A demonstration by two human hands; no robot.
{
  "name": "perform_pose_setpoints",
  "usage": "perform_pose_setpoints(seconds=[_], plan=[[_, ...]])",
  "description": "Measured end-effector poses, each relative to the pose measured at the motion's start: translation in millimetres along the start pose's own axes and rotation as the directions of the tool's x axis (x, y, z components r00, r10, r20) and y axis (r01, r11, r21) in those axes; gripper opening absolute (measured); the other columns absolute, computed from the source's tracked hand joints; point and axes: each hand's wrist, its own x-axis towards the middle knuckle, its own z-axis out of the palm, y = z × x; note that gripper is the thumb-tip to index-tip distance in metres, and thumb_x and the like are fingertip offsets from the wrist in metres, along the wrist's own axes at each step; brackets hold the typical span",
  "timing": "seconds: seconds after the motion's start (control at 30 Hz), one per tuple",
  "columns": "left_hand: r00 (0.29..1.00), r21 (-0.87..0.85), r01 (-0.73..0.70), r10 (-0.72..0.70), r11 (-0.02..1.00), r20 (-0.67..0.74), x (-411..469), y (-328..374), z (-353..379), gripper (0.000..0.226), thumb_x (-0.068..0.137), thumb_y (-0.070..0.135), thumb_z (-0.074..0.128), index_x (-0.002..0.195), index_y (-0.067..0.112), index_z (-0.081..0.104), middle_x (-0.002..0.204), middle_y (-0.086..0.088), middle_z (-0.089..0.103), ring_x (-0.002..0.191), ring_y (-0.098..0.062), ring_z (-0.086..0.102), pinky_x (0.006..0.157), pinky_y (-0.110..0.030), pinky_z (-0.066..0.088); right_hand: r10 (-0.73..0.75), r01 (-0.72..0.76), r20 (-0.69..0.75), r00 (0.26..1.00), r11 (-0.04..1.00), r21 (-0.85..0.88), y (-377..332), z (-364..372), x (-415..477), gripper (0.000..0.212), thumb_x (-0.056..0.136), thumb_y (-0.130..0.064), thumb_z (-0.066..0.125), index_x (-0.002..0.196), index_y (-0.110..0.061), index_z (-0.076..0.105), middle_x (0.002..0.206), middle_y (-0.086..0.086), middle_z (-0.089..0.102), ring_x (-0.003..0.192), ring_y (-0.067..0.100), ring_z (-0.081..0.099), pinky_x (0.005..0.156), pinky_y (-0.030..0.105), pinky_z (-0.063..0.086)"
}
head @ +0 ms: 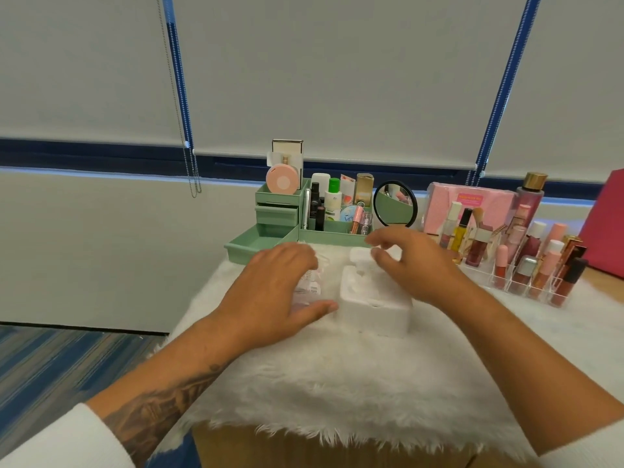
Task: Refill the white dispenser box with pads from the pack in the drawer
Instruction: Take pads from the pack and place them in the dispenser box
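dispenser box [374, 307] between hands | left hand [277, 285] grips pad pack [309, 287] | right hand [410, 261] pinches lid [361, 255]

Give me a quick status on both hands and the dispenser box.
Left hand resting on clear plastic pad pack, grip unclear. Right hand curled over open white square dispenser box, grip unclear. Green drawer pulled open behind. Nothing blocking.

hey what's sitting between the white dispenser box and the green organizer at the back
In the head view, the box's white lid lies on the white fur mat between the white dispenser box and the green organizer, with the right hand over it.
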Motion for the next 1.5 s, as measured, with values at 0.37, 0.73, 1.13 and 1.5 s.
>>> perform_pose_setpoints(seconds=[0.37,0.73,1.13,1.5], plan=[[0.930,0.169,-0.317,0.271,0.933,0.250,40.7,31.0,15.2,0.051,0.095,0.065,0.047,0.129,0.028,0.060,0.140,0.008,0.056,0.143,-0.018,0.033,0.114,-0.037,0.027,-0.351,0.379,0.148,0.924,0.889,-0.258,25.9,-0.3,-54.5,0.036,0.096,-0.054,0.050,0.100,-0.026,0.072,0.098,-0.015,0.071,0.089,0.006,0.061,0.088,0.027,0.043],[0.884,0.090,-0.398,0.356,0.913,0.302,40.7,18.3,17.6,0.045,0.094,0.057,0.052,0.128,0.029,0.057,0.125,0.010,0.062,0.129,-0.016,0.039,0.102,-0.034,0.036,-0.365,0.365,0.042,0.930,0.905,-0.218,37.2,13.7,-58.1,0.032,0.093,-0.055,0.052,0.097,-0.026,0.064,0.088,-0.012,0.060,0.081,0.007,0.053,0.076,0.024,0.037],[0.884,0.016,-0.409,0.392,0.912,0.254,53.5,22.3,20.8,0.051,0.090,0.057,0.060,0.129,0.024,0.053,0.140,0.006,0.050,0.129,-0.011,0.043,0.117,-0.029,0.024,-0.409,0.423,0.108,0.906,0.878,-0.226,32.4,15.5,-53.3,0.035,0.093,-0.050,0.052,0.118,-0.030,0.067,0.118,-0.017,0.065,0.106,0.005,0.056,0.095,0.031,0.040],[0.877,0.021,-0.437,0.421,0.899,0.232,46.1,10.8,38.2,0.061,0.096,0.060,0.048,0.144,0.023,0.053,0.150,0.009,0.052,0.144,-0.006,0.037,0.126,-0.040,0.007,-0.485,0.470,0.016,0.874,0.837,-0.280,44.3,20.6,-53.4,0.034,0.093,-0.050,0.058,0.098,-0.019,0.072,0.093,-0.008,0.071,0.085,0.012,0.062,0.086,0.029,0.044]])
